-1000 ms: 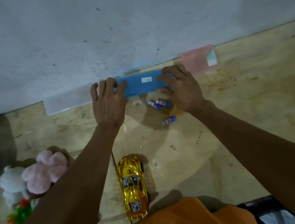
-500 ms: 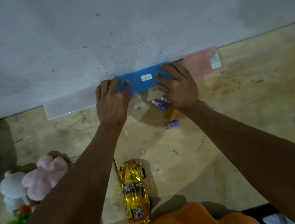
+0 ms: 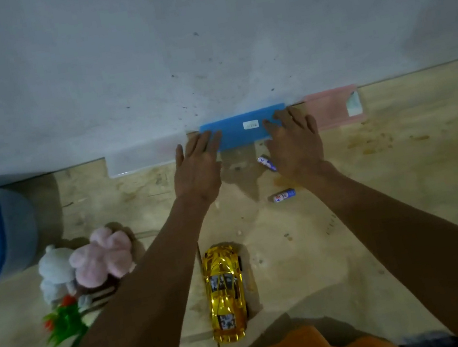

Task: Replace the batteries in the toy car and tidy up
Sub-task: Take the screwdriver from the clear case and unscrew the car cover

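— What are the fingers doing?

— Both hands lie flat, fingers straight and close together, holding nothing. The left hand [image 3: 197, 169] has its fingertips on the left end of a blue box [image 3: 241, 127] standing against the wall [image 3: 199, 42]; the right hand [image 3: 296, 147] has its fingertips on the right end. Both arms reach forward, nearly straight.

— Any writing?

— A small white label [image 3: 250, 124] sits on the blue box between the hands; its print is too blurred to read. The nearer battery [image 3: 283, 195] shows blue and red letters, not legible. A second battery [image 3: 267, 163] pokes out beside the right hand.

— And the car?

— The gold toy car [image 3: 225, 292] stands on the wooden surface [image 3: 403, 174] between the forearms, well apart from the batteries. A clear box [image 3: 140, 159] and a pink box [image 3: 332, 109] flank the blue one.
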Demonstrator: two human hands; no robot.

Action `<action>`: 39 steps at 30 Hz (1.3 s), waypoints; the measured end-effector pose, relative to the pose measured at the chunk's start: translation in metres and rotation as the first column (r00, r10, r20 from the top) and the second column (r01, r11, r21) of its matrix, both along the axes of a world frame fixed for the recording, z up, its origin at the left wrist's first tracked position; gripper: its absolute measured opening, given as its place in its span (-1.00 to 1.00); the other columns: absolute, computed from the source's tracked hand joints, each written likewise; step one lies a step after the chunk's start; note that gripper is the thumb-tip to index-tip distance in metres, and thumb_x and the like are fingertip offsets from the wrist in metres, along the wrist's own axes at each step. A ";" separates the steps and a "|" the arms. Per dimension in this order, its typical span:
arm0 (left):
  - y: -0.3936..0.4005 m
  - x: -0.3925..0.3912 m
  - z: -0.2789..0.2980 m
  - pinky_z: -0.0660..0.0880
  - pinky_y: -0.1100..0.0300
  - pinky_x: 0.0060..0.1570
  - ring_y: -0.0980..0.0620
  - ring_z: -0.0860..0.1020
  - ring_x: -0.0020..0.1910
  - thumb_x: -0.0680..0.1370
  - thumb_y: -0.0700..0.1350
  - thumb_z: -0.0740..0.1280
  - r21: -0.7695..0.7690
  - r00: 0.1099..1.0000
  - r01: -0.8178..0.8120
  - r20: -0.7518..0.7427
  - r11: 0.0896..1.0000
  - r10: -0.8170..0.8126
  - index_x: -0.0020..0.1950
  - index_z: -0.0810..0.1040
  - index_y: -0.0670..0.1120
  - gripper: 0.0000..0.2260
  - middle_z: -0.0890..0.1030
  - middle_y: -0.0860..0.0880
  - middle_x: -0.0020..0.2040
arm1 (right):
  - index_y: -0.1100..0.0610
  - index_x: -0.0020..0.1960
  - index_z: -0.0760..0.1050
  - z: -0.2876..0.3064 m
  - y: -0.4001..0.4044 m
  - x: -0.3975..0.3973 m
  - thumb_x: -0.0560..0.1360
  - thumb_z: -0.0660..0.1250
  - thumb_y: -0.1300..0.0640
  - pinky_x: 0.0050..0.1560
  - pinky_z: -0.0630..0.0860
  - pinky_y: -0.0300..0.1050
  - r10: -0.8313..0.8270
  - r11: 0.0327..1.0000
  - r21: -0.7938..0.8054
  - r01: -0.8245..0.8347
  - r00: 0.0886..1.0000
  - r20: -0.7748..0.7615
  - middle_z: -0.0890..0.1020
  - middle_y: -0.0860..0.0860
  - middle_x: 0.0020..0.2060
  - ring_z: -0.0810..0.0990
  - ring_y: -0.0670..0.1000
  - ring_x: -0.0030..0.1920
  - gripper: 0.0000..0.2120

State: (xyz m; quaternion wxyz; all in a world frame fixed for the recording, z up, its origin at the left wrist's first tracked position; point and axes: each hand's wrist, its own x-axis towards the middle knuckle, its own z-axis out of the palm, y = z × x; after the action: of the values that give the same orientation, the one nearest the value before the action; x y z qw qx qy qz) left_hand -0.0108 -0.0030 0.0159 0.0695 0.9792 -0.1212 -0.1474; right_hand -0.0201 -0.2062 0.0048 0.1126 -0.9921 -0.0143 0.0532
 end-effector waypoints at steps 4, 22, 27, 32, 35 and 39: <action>0.040 -0.029 0.013 0.29 -0.17 0.44 -0.17 0.35 0.47 0.57 -0.20 0.35 -0.077 0.972 -0.136 0.182 0.988 0.148 0.50 0.38 -0.07 -0.51 0.42 -0.14 0.47 | 0.17 0.21 0.59 0.018 0.051 -0.020 0.50 0.37 0.20 0.09 0.54 0.11 -0.158 0.924 0.357 0.134 0.987 0.039 0.61 0.18 0.09 0.57 0.26 0.09 -0.71; 0.215 0.018 -0.006 0.34 -0.16 0.28 -0.25 0.38 0.36 0.51 -0.09 0.42 -0.006 0.972 -0.120 0.202 0.993 0.119 0.44 0.46 -0.06 -0.50 0.45 -0.19 0.38 | 0.21 -0.17 0.58 0.007 0.290 0.015 0.53 0.43 0.01 -0.45 0.46 -0.18 -0.400 -0.167 0.532 0.830 0.436 -0.806 0.63 0.10 -0.39 0.58 0.04 -0.42 -0.74; 0.220 0.021 -0.019 0.38 -0.15 0.19 -0.26 0.43 0.30 0.48 -0.01 0.44 -0.011 0.968 -0.080 0.237 0.997 0.080 0.40 0.51 -0.06 -0.51 0.51 -0.16 0.31 | 0.25 -0.20 0.56 0.006 0.299 0.018 0.57 0.41 0.08 -0.55 0.40 -0.24 -0.400 -0.311 0.488 0.816 0.354 -0.846 0.58 0.09 -0.42 0.48 -0.03 -0.51 -0.73; 0.221 0.024 -0.026 0.41 -0.15 0.15 -0.24 0.45 0.26 0.47 -0.03 0.45 -0.009 0.959 -0.066 0.274 0.998 0.066 0.38 0.52 -0.05 -0.52 0.52 -0.14 0.31 | 0.21 -0.14 0.58 0.009 0.295 0.018 0.57 0.40 0.04 -0.47 0.44 -0.19 -0.331 -0.350 0.463 0.814 0.355 -0.874 0.61 0.03 -0.36 0.55 -0.06 -0.41 -0.76; 0.221 0.025 -0.024 0.40 -0.15 0.15 -0.23 0.44 0.28 0.46 -0.02 0.45 -0.006 0.965 -0.056 0.256 0.998 0.055 0.40 0.51 -0.05 -0.50 0.52 -0.12 0.32 | 0.19 -0.05 0.60 0.008 0.294 0.014 0.55 0.41 -0.03 -0.46 0.45 -0.21 -0.337 -0.303 0.476 0.826 0.374 -0.864 0.63 0.02 -0.33 0.58 -0.07 -0.39 -0.74; 0.221 0.024 -0.021 0.39 -0.15 0.15 -0.22 0.46 0.28 0.45 -0.03 0.47 -0.008 0.967 -0.076 0.244 0.997 0.076 0.39 0.52 -0.05 -0.49 0.53 -0.12 0.31 | 0.17 -0.10 0.61 0.011 0.293 0.013 0.52 0.45 -0.03 -0.45 0.46 -0.21 -0.357 -0.259 0.473 0.842 0.372 -0.857 0.65 0.00 -0.35 0.61 -0.09 -0.39 -0.76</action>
State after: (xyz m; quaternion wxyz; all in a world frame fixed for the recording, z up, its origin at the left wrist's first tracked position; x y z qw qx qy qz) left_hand 0.0132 0.2178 -0.0056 0.0590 0.9938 -0.0913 -0.0233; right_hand -0.0071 0.0873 0.0160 0.6877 -0.4988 0.5012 0.1645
